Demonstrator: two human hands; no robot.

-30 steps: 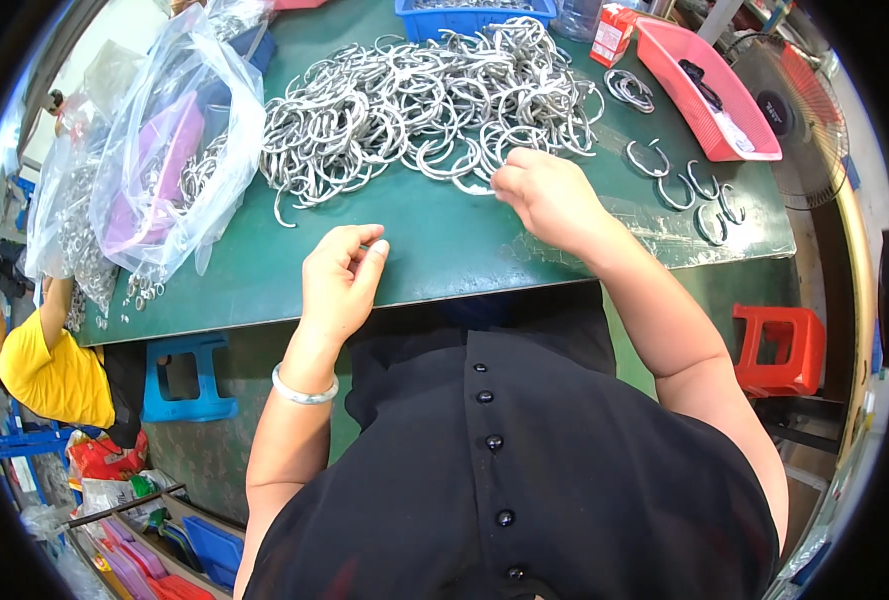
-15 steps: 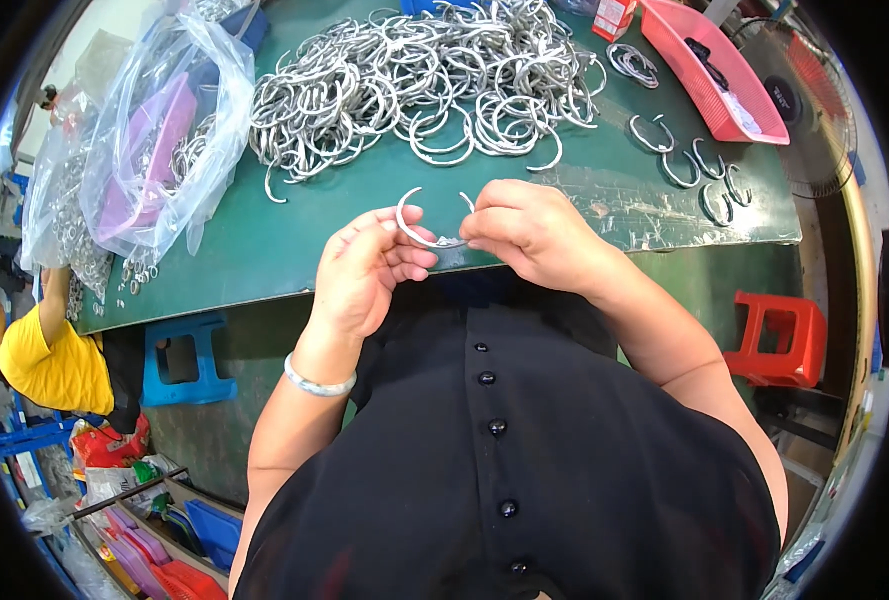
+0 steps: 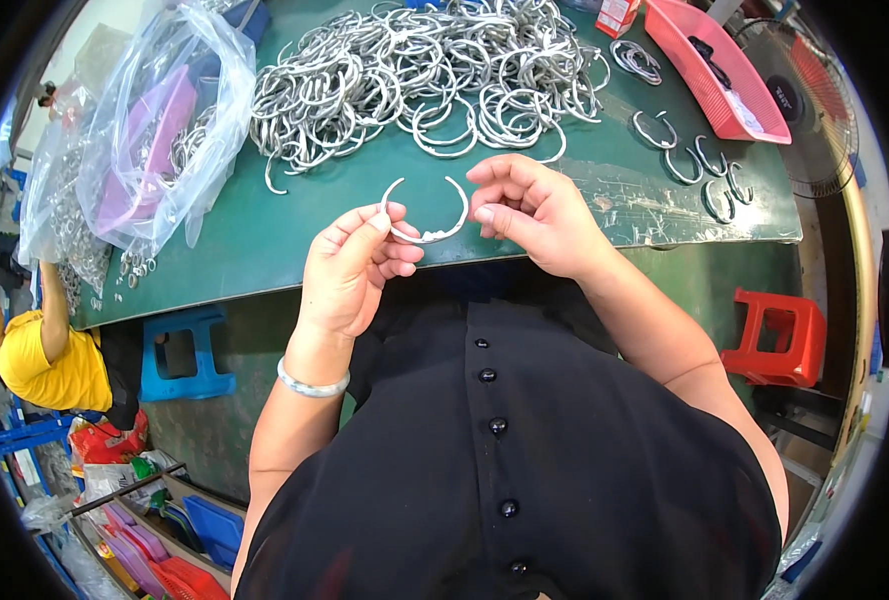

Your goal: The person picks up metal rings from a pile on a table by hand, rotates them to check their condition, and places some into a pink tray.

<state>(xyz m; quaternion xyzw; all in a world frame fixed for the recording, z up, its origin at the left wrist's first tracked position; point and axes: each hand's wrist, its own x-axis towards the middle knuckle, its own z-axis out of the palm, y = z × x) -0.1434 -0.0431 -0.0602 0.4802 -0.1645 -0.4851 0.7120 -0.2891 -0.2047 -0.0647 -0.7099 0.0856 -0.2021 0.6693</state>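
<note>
My left hand pinches an open metal ring, a silver cuff bangle, between thumb and fingers at its left side. The bangle's gap points away from me, and small raised lumps show on its near curve. To its right, my right hand is apart from the bangle, its fingers loosely curled with space between thumb and forefinger. Nothing shows in it. Beyond both hands lies a large heap of similar silver bangles on the green table.
Several loose bangles and a small stack lie at right, near a pink basket and a fan. Clear plastic bags stand at left. A person in yellow sits beyond a blue stool. A red stool stands right.
My right hand has let go of the bangle and drawn back to the right, its fingers parting. The left hand has shifted slightly left and toward me, still holding the bangle.
</note>
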